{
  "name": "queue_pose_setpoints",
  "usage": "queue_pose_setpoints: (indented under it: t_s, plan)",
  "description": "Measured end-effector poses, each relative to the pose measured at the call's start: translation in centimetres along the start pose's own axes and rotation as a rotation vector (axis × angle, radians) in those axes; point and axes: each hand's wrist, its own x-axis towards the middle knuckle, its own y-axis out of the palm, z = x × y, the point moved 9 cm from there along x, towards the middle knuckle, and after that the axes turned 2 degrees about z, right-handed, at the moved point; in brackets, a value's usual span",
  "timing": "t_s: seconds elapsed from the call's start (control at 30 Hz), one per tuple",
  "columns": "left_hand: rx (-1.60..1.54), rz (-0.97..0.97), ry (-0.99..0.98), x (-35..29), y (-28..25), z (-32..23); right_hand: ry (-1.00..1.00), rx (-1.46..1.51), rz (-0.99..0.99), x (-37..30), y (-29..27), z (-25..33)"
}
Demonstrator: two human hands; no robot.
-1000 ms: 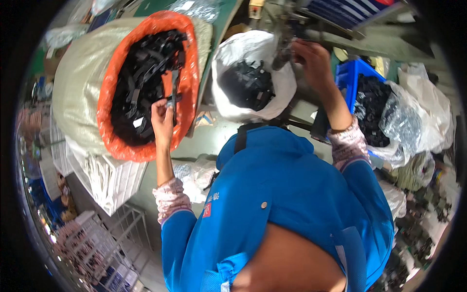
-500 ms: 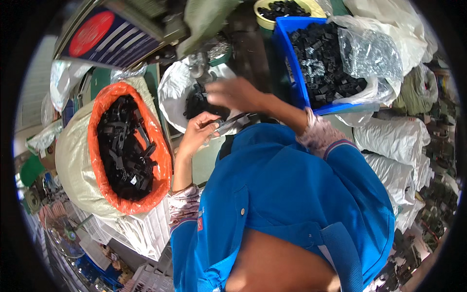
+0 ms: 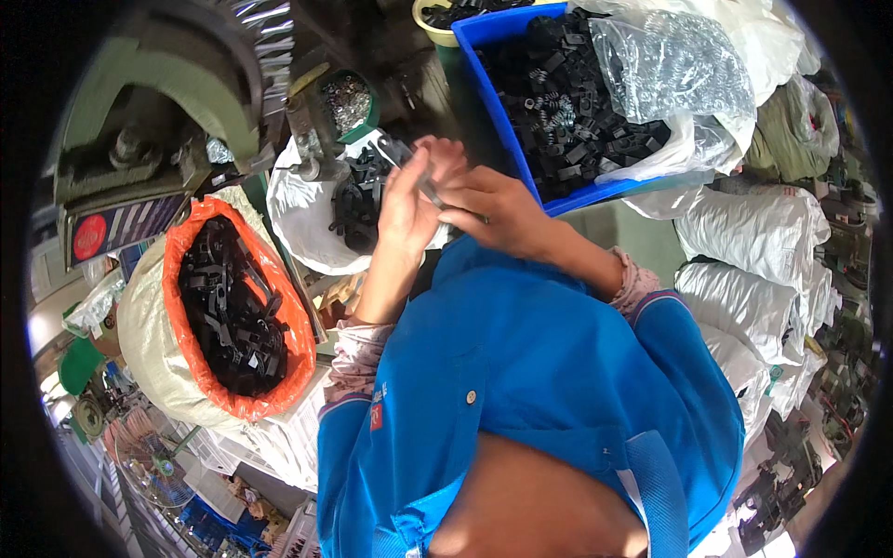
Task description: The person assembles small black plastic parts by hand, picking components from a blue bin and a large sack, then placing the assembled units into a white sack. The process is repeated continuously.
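Both my hands are together in front of my chest. Between them is a slim greyish part [image 3: 430, 192], too small and blurred to name. My left hand [image 3: 402, 209] is closed around it, with its far fingers smeared by motion. My right hand [image 3: 493, 206] pinches the near end of the same part from the right. Just beyond my left hand, a white-lined container [image 3: 302, 209] holds black plastic pieces [image 3: 358, 200]. A small green tub [image 3: 370, 119] of tiny metal parts stands behind it.
An orange-lined sack [image 3: 307, 358] of black plastic parts stands at left. A blue bin [image 3: 507, 121] of black parts and springs, partly under clear plastic [image 3: 679, 70], is at far right. A green machine [image 3: 153, 112] looms at far left; white sacks [image 3: 744, 223] are stacked at right.
My right hand has drawn back from over the white-lined container and met my left hand at the slim part. My left hand has risen slightly. The view has shifted, showing more of the machine.
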Motion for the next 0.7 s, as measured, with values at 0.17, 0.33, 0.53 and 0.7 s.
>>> queue_pose_setpoints:
  t_s: [0.17, 0.33, 0.53, 0.7]
  plan:
    - [0.139, -0.137, 0.103, 0.9, 0.1, -2.1, 0.4, -0.591, 0.023, -0.9, -9.0, -14.3]
    - [0.498, -0.248, 0.077, 2.5, 1.8, 0.3, 0.71, -0.802, 0.281, -2.7, -9.9, -23.4]
    - [0.572, -0.034, -0.017, 3.6, 4.3, 4.8, 0.353, 0.06, 0.376, -2.4, -5.3, -14.3]
    - [0.554, -0.222, 0.012, 2.7, 0.4, 3.5, 0.652, 0.508, 0.409, -1.3, -3.3, -14.0]
